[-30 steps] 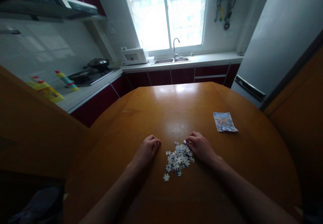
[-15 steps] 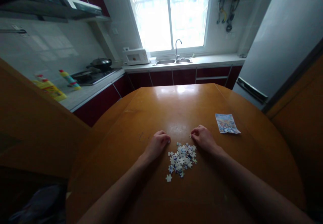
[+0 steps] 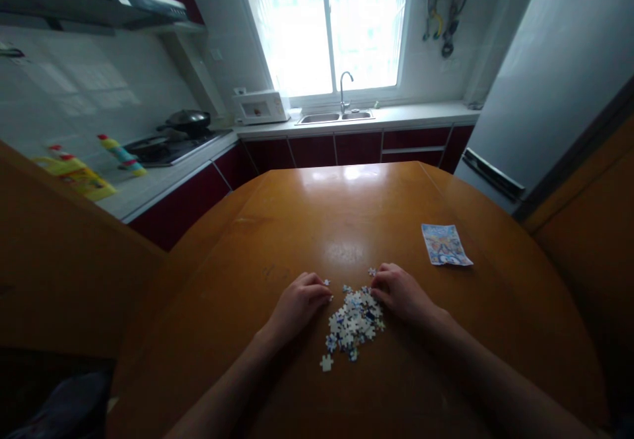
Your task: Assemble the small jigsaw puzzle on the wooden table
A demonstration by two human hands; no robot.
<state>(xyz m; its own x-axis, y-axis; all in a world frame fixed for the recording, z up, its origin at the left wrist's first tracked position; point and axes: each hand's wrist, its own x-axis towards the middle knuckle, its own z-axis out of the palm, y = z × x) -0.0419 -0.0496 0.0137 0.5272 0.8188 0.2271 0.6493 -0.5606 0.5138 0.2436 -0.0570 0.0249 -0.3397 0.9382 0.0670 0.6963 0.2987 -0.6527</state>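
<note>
Puzzle pcs (image 3: 353, 320) loosely heaped, mostly white w/ some blue.

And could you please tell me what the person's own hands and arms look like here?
The left hand and right hand are bare, without gloves. The left forearm and right forearm show no sleeve, watch or bracelet as far as the picture reaches. The hands are too small in view to rule out a thin ring.
</note>
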